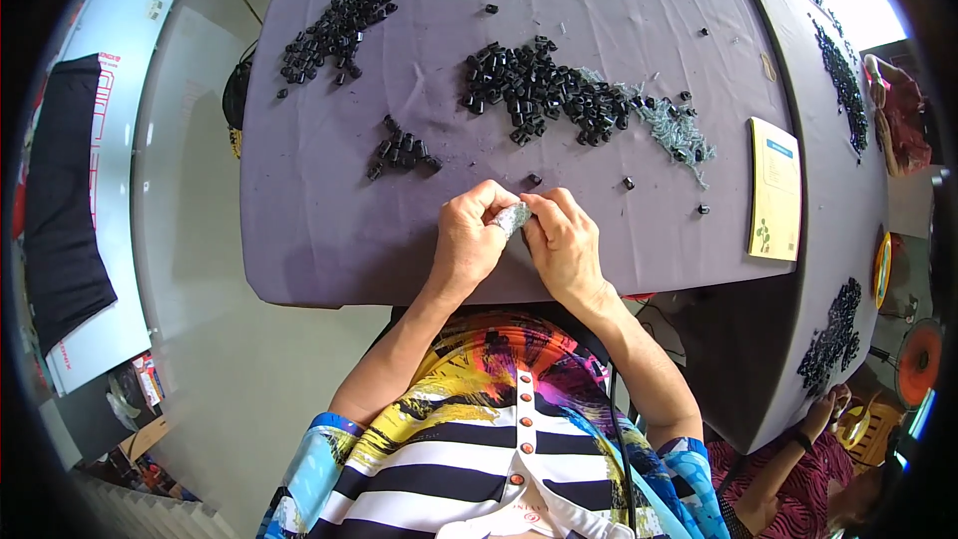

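Note:
Close to the table's front edge, my left hand (467, 242) is closed around a small grey-green speckled bundle (513, 218), which sticks out between thumb and fingers. My right hand (567, 245) meets it from the other side, its thumb and fingers pinched at the bundle's tip; what lies between them is too small to make out. Beyond my hands is a heap of short black cylindrical pieces (519, 85). Pale grey-blue slivers (674, 128) spread from its right end. A smaller cluster of black pieces (402, 152) lies left of it, and another black pile (339, 35) farther back.
A grey cloth covers my table (339, 210). A yellow booklet (774, 190) lies near its right edge. The adjoining table (838, 210) carries more black piles, and another person's hand (826, 409) is beside it. An orange fan (916, 364) stands beyond. Black cloth (65, 210) drapes a white panel at left.

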Demonstrator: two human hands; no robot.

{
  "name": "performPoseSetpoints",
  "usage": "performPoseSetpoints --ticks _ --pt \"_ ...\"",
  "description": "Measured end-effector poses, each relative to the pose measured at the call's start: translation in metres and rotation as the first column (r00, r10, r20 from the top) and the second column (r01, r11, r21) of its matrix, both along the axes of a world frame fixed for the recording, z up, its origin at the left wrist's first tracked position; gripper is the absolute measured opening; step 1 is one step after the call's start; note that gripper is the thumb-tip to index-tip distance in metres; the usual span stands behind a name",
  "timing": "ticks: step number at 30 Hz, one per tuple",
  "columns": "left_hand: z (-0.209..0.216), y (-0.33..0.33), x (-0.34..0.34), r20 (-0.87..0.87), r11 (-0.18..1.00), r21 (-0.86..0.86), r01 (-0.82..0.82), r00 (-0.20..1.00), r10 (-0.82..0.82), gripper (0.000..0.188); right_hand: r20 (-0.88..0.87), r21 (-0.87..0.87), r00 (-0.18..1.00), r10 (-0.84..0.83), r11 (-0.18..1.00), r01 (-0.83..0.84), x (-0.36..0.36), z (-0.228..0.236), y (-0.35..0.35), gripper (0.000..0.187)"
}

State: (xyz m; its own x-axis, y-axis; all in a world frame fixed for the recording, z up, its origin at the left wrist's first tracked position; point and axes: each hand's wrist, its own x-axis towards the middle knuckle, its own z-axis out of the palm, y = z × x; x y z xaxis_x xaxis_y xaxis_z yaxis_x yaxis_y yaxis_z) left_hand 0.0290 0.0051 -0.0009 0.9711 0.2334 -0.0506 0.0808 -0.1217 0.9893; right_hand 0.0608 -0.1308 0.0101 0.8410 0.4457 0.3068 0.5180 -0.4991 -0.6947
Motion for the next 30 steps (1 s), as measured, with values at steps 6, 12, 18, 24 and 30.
performPoseSetpoints --ticks 6,12,18,24,30 --pt "0.007 -0.001 0.001 -0.084 1.000 -0.031 0.001 0.996 -0.004 0.017 -0.023 0.002 0.999 0.038 0.999 -0.038 0.008 -0.006 -0.002 0.018" --pt "0.016 0.001 0.004 -0.201 0.996 -0.086 0.011 0.979 -0.028 0.018 -0.072 -0.020 0.997 0.042 0.999 -0.043 0.012 -0.003 0.001 0.018" --pt "0.017 0.004 0.006 -0.261 0.989 -0.140 0.035 0.963 -0.071 0.019 -0.032 -0.091 0.998 0.045 0.995 -0.047 0.014 -0.001 0.003 0.017" --pt "0.019 0.004 0.007 -0.268 0.989 -0.142 0.030 0.961 -0.068 0.019 -0.039 -0.076 0.997 0.069 0.994 -0.072 0.015 0.000 0.002 0.016" --pt "0.018 0.003 0.007 -0.254 0.995 -0.084 0.048 0.965 -0.068 0.019 -0.066 -0.196 0.995 0.070 0.977 -0.082 0.018 -0.002 0.002 0.012"
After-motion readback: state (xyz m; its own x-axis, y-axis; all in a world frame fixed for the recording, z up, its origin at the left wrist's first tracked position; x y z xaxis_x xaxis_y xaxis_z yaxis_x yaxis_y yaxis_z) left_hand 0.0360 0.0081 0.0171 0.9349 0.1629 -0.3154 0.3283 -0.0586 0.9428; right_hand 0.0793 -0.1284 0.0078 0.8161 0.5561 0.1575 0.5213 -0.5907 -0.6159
